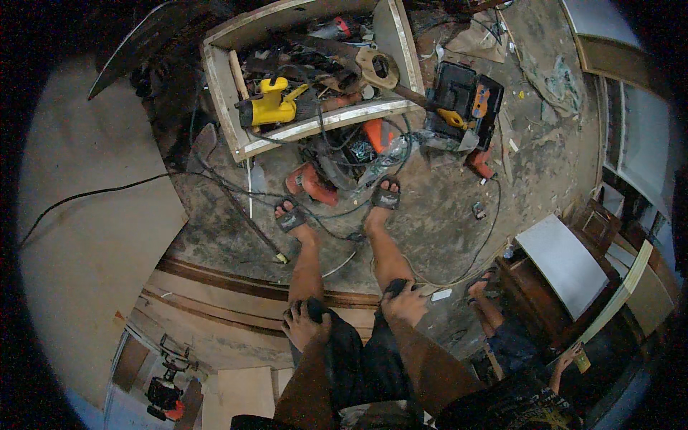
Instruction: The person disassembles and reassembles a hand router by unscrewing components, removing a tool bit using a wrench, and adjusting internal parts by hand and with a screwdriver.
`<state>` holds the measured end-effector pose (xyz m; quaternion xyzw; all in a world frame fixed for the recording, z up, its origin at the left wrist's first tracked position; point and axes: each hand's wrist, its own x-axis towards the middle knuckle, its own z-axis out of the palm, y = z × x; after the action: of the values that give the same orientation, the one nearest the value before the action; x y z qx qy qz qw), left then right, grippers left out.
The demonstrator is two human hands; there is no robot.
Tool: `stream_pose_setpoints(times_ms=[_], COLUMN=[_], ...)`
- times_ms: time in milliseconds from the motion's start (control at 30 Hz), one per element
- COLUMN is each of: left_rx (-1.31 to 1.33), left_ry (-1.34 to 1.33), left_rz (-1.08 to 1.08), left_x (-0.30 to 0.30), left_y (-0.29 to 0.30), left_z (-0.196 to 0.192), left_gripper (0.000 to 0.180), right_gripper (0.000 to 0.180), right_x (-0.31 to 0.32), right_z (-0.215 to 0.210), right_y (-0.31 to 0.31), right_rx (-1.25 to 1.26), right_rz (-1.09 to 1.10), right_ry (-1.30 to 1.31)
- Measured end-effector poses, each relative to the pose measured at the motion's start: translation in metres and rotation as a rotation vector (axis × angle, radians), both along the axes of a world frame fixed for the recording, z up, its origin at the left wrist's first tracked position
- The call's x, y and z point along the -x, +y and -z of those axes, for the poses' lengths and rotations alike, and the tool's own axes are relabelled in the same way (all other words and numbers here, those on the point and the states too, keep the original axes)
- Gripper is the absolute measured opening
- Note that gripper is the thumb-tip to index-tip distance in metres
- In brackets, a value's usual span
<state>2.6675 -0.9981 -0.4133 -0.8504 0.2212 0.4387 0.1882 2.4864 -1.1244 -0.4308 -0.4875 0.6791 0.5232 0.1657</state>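
Observation:
My left hand point(304, 327) rests on my left knee, fingers spread and holding nothing. On the other knee lies my right hand point(405, 304), also without any object, its fingers laid over the dark shorts. My sandalled feet are on the stained floor. Just beyond them sit a red power tool point(312, 184) and an orange object point(378, 136) among cables. A wooden box point(337, 118) full of jumbled tools stands farther off, a yellow power tool point(274, 106) lying over its near left corner.
An open black tool case point(456, 80) and a red drill point(480, 164) lie right of the box. Cables point(496, 222) cross the floor. A large pale board point(86, 236) fills the left. At lower right, another person's hand point(568, 356) touches a wooden strip point(620, 290) near a dark cabinet point(534, 287).

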Motion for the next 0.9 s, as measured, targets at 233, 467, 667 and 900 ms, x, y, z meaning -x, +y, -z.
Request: stream_pose_setpoints(times_ms=[233,467,667,900], left_rx=[-0.018,0.028,0.131,0.243], left_ry=[-0.048,-0.072,-0.017,0.349], left_rz=[0.062,0.050,-0.091,-0.419], left_x=[0.009,0.010,-0.021,-0.056], left_y=[0.004,0.007,0.003,0.011], left_z=[0.001,-0.001,-0.001,0.028], left_gripper=[0.073,0.073,0.069,0.074], right_gripper=[0.079,0.078,0.067,0.066], right_x=[-0.008,-0.001,-0.018,0.029], right_z=[-0.005,0.004,-0.022,-0.051], right_y=[-0.002,0.003,-0.032,-0.073], right_rx=[-0.017,0.007,0.145,-0.020], right_rz=[0.013,0.074,-0.058,0.123], right_ry=[0.024,-0.004,-0.094,-0.606])
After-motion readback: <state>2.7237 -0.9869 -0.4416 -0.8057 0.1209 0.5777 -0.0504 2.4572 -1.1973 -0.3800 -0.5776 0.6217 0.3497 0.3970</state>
